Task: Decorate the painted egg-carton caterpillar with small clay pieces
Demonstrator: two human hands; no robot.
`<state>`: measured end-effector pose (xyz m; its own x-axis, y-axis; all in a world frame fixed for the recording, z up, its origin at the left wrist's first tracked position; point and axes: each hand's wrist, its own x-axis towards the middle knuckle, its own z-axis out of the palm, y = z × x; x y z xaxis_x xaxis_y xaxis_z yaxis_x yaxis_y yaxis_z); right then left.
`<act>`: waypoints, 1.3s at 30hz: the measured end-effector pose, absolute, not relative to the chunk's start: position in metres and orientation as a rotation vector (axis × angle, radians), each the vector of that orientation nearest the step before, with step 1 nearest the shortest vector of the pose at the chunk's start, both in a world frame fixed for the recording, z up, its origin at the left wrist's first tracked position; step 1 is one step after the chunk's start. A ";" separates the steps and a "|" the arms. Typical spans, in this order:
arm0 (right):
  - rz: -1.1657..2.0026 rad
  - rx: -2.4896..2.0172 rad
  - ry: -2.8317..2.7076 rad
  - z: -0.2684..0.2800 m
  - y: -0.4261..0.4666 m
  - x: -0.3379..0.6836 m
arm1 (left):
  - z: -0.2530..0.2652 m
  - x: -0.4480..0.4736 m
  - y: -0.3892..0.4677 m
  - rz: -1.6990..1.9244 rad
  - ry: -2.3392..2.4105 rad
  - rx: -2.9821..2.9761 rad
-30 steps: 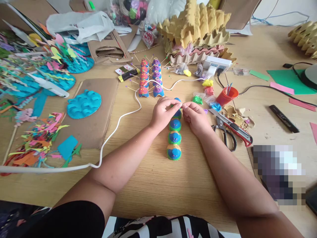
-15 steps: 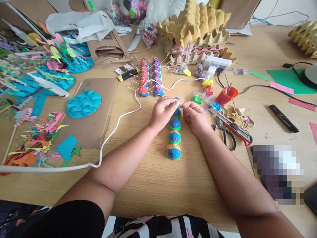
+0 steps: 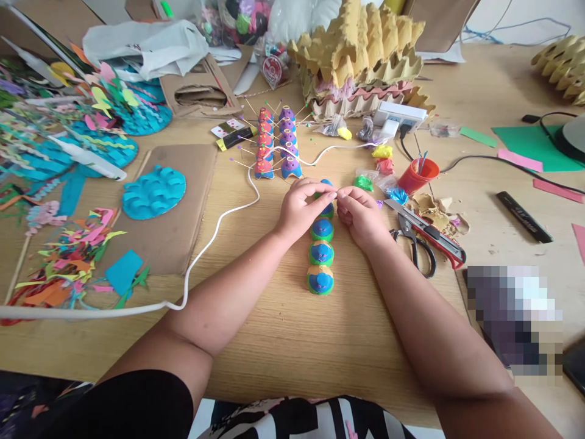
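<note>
My left hand (image 3: pixel 299 210) and my right hand (image 3: pixel 361 213) meet fingertip to fingertip, thumbs and forefingers pinched. Whatever lies in the pinch is too small to make out. Below them a row of blue and green painted egg-carton cups (image 3: pixel 321 253) runs toward me. The near cups carry orange patches and small purple marks; my hands partly cover the far ones. Beyond stand a red and blue row of cups (image 3: pixel 265 143) and a purple and blue row (image 3: pixel 289 143), with thin pin-headed sticks poking out of them.
On the right lie a box cutter (image 3: pixel 434 235), scissors (image 3: pixel 418 250), a red cup (image 3: pixel 418 175) and clay lumps (image 3: pixel 364 183). A white cable (image 3: pixel 219 225) crosses the left side near cardboard (image 3: pixel 159 244) and paper scraps (image 3: pixel 68 262). Egg trays (image 3: pixel 356 49) are stacked behind.
The fingertips of my two hands have come closer together and now touch. The left thumb has shifted slightly right. The cups have not moved.
</note>
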<state>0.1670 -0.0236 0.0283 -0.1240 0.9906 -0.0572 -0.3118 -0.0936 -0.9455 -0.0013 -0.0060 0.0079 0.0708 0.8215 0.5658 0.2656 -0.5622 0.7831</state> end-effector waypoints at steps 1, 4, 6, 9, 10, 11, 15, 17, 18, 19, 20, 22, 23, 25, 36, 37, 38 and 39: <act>1.484 -0.963 -1.009 0.028 -0.023 0.167 | 0.008 -0.001 -0.006 1.512 1.079 1.875; 1.487 -0.957 -1.007 0.027 -0.023 0.167 | 0.008 -0.001 -0.006 1.516 1.078 1.889; 1.484 -0.953 -1.010 0.028 -0.023 0.167 | 0.008 -0.001 -0.006 1.527 1.076 1.905; 1.478 -0.960 -1.018 0.028 -0.023 0.167 | 0.007 -0.002 -0.006 1.541 1.088 1.936; 1.476 -0.965 -1.020 0.029 -0.023 0.167 | 0.007 -0.002 -0.006 1.544 1.093 1.941; 1.475 -0.972 -1.024 0.029 -0.024 0.166 | 0.007 -0.002 -0.006 1.544 1.096 1.940; 1.483 -0.979 -1.025 0.030 -0.025 0.166 | 0.007 -0.002 -0.005 1.531 1.106 1.909; 1.488 -0.979 -1.011 0.031 -0.025 0.166 | 0.007 -0.002 -0.006 1.525 1.111 1.884; 1.488 -0.979 -1.007 0.031 -0.025 0.166 | 0.008 -0.002 -0.006 1.521 1.114 1.872; 1.488 -0.983 -1.005 0.031 -0.025 0.166 | 0.008 -0.002 -0.006 1.514 1.119 1.862; 1.488 -0.988 -1.006 0.031 -0.024 0.166 | 0.008 -0.002 -0.006 1.505 1.126 1.855; 1.485 -0.997 -1.012 0.030 -0.024 0.166 | 0.009 -0.002 -0.007 1.486 1.134 1.848; 1.483 -1.000 -1.014 0.030 -0.024 0.166 | 0.010 -0.002 -0.007 1.479 1.135 1.849; 1.483 -0.998 -1.010 0.030 -0.024 0.167 | 0.011 -0.002 -0.008 1.472 1.132 1.853; 1.426 -0.993 -0.996 0.030 -0.025 0.165 | 0.013 -0.003 -0.008 1.510 1.136 1.961; 1.409 -1.004 -0.997 0.029 -0.025 0.164 | 0.013 -0.003 -0.008 1.519 1.127 1.980; 1.395 -1.013 -0.997 0.029 -0.025 0.164 | 0.013 -0.003 -0.008 1.523 1.119 1.996; 1.384 -1.020 -0.997 0.029 -0.025 0.164 | 0.013 -0.003 -0.008 1.524 1.115 2.007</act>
